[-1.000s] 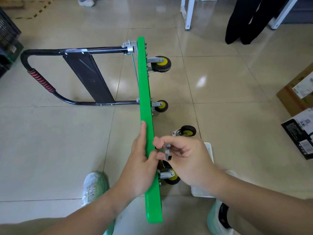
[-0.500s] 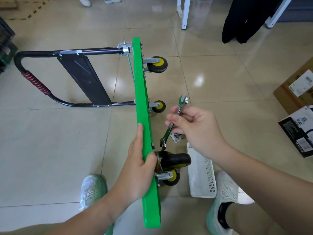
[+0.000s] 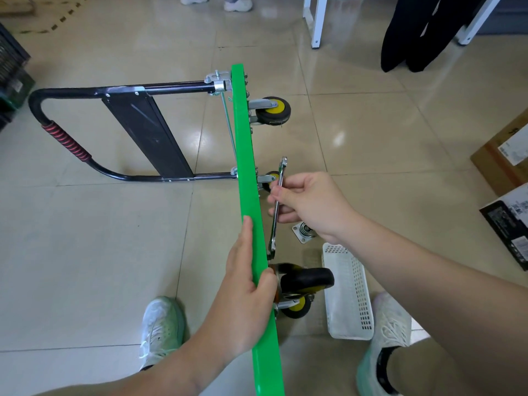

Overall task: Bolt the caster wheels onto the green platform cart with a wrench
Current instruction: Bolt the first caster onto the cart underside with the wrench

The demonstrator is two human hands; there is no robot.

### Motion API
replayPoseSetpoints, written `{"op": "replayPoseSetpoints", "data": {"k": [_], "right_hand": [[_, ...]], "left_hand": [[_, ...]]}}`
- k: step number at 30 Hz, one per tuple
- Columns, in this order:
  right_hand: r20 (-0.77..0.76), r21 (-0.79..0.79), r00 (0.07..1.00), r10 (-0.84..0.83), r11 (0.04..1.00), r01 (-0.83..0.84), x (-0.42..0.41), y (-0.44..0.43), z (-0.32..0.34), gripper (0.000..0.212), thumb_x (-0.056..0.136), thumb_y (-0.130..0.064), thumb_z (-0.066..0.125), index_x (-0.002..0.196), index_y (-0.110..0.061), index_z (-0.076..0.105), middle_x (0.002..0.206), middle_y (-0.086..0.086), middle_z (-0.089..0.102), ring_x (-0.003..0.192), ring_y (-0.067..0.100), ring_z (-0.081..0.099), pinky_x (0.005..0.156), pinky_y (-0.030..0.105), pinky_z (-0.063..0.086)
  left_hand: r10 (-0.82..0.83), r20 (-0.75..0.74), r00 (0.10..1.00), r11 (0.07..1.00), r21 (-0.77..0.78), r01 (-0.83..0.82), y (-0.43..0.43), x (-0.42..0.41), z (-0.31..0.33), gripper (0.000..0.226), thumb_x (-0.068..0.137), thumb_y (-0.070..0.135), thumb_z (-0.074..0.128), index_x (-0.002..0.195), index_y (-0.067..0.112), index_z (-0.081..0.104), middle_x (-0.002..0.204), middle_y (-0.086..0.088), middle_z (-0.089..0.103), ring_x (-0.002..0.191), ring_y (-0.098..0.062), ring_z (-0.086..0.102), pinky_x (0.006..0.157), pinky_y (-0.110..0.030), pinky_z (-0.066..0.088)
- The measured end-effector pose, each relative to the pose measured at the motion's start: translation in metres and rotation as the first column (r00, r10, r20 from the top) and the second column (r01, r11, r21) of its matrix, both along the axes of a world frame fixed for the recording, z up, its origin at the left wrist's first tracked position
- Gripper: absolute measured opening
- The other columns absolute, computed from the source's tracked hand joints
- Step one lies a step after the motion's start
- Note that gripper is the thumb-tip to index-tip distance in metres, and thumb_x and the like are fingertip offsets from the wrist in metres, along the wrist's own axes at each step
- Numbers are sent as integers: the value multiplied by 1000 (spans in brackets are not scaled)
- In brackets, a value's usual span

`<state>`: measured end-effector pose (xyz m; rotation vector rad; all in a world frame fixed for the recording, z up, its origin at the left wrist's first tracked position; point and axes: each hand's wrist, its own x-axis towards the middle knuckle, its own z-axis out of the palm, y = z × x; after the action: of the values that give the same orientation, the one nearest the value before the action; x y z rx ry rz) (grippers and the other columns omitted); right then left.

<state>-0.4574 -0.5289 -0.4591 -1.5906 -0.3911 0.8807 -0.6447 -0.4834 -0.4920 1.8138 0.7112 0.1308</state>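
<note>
The green platform cart stands on its long edge down the middle of the frame, wheel side facing right, its black folding handle lying out toward the upper left. In the lower centre the left hand clamps the deck's upper edge, thumb on the wheel side, steadying it. Right of centre, the right hand pinches the shank of a combination wrench between thumb and curled fingers. The tool hangs nearly upright, ring end up, with its open end close against the underside just above the near caster wheel. Whether that end is on a bolt cannot be told.

Another mounted caster shows near the top. A loose caster lies on the floor tiles beside a white plastic basket.

The step in hand looks like bolting on the near caster's plate (the loose one suggests more remains). The next move calls for seating the open end squarely on the fastener. Then it calls for short swings, since the deck crowds the wrench, while the left hand braces the cart against the turning force.
</note>
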Motion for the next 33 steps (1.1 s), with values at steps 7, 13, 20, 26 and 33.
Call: {"op": "replayPoseSetpoints", "data": {"k": [7,13,20,26,33], "right_hand": [[1,-24,999,38,999,-38,-5,8,-1,8,96,-16,66,92,-13,71,79,3,73,76,24,71,75,39,62],[6,-23,999,52,998,-52,-7,7,0,6,95,-17,66,92,-17,72,82,1,76,80,16,74,69,31,60],[125,59,992,33,997,-41,-29,-17,8,18,94,-10,66,92,-27,71,83,-7,76,84,9,74,73,29,60],[300,172,954,-12,984,-42,-68,-59,-1,35,84,6,72,83,-29,76,87,-11,76,86,2,70,90,25,56],[369,319,912,-181,946,59,-80,-80,-3,25,82,13,71,96,-6,77,99,3,77,93,12,74,86,22,56]], "left_hand": [[0,10,1000,1000,-4,0,0,0,1,83,104,11,45,159,48,-4,157,24,21,114,43,23,87,13,18],[9,19,1000,1000,-19,-9,-4,2,4,82,104,7,44,161,43,-3,150,23,24,103,45,30,79,13,25],[5,9,1000,1000,9,-5,-1,3,1,84,103,9,46,162,44,-3,151,24,25,110,43,27,85,12,19],[22,26,999,1000,-16,-22,0,2,-1,85,89,33,42,161,47,0,156,25,24,121,41,19,94,11,16],[32,46,998,997,-72,-28,-2,0,0,81,89,37,41,159,53,2,154,31,24,119,41,23,90,12,19]]}}
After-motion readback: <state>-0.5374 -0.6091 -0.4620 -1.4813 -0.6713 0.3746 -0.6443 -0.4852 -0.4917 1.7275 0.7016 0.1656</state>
